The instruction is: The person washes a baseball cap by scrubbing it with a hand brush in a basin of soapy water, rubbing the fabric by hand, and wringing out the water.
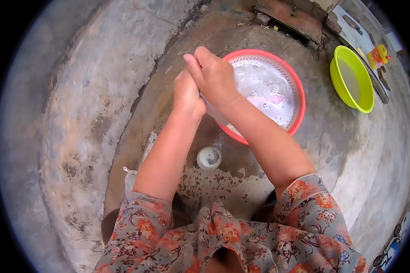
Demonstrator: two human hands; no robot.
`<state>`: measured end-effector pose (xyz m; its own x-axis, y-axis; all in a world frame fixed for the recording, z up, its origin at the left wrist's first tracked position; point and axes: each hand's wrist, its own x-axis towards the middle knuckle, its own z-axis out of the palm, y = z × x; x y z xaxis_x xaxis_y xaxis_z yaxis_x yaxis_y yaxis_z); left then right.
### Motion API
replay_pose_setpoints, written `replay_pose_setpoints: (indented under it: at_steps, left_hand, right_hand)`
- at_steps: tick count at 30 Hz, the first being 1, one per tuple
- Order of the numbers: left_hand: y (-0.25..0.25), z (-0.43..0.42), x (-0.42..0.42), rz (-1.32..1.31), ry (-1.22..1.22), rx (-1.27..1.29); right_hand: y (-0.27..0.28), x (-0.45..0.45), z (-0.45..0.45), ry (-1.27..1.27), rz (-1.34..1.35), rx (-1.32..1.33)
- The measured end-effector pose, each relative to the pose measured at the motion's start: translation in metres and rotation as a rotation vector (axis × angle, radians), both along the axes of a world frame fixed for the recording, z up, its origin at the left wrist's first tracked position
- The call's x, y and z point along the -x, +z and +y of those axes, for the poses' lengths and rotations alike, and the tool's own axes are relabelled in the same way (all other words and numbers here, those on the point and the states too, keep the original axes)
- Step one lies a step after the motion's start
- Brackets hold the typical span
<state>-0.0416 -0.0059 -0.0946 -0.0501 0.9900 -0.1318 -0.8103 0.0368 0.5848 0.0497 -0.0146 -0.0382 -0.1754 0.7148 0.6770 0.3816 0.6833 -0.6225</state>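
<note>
The left hand (187, 93) and the right hand (215, 76) are pressed together, apparently around a whitish cloth (218, 115) (partly hidden), beside the red-rimmed basin (301, 93). A pinkish piece (275, 98) remains in foam, so work seems unfinished.

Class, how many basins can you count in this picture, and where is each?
2: a red-rimmed basin at upper centre, partly covered by the right forearm; a yellow-green basin at upper right. Others could be hidden from this view.
</note>
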Motion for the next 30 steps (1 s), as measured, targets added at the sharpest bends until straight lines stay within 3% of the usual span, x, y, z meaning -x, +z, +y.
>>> replay_pose_setpoints:
  at_steps: [1,2,4,5,8,10,12,14,16,17,20,22,26,30]
  left_hand:
    - [-0.023,0.004,0.018,-0.296,-0.193,-0.306]
    - [-0.013,-0.001,0.013,-0.296,-0.189,-0.300]
    - [0.038,-0.013,-0.023,0.065,0.068,0.150]
    - [0.061,-0.013,-0.045,0.078,0.150,0.377]
    - [0.059,-0.016,-0.046,0.146,0.101,0.357]
    - [0.032,-0.004,-0.018,0.146,0.102,0.309]
    - [0.004,0.001,0.017,-0.289,-0.209,-0.269]
    - [0.007,-0.003,-0.005,-0.301,-0.294,-0.406]
    - [0.052,-0.015,-0.047,0.096,0.098,0.341]
    - [0.051,-0.016,-0.050,0.149,0.016,0.231]
    - [0.040,0.001,-0.030,0.060,-0.027,0.279]
    - [0.048,0.006,-0.017,0.021,-0.012,0.321]
    - [0.052,0.007,-0.004,-0.016,-0.054,0.284]
    - [0.054,0.012,-0.009,-0.048,-0.070,0.323]
  right_hand:
    - [0.000,0.002,0.002,0.004,0.000,0.003]
    - [0.001,0.004,0.004,-0.012,-0.018,0.001]
    - [0.006,0.004,0.015,-0.051,-0.054,-0.008]
    - [0.009,-0.008,0.031,-0.160,-0.111,0.171]
    - [0.008,-0.018,0.032,-0.167,-0.207,0.259]
    - [0.005,-0.012,0.025,-0.133,-0.139,0.145]
    - [0.003,-0.012,0.031,-0.142,-0.147,0.186]
    - [0.002,-0.019,0.038,-0.158,-0.162,0.226]
    - [0.002,-0.026,0.046,-0.175,-0.174,0.256]
    - [-0.002,-0.031,0.047,-0.176,-0.173,0.258]
    - [-0.019,-0.049,0.065,-0.131,-0.059,0.205]
    - [-0.032,-0.057,0.079,-0.083,0.291,0.625]
    - [-0.003,-0.067,0.065,0.072,0.304,0.767]
    - [0.014,-0.053,0.052,0.328,0.406,0.646]
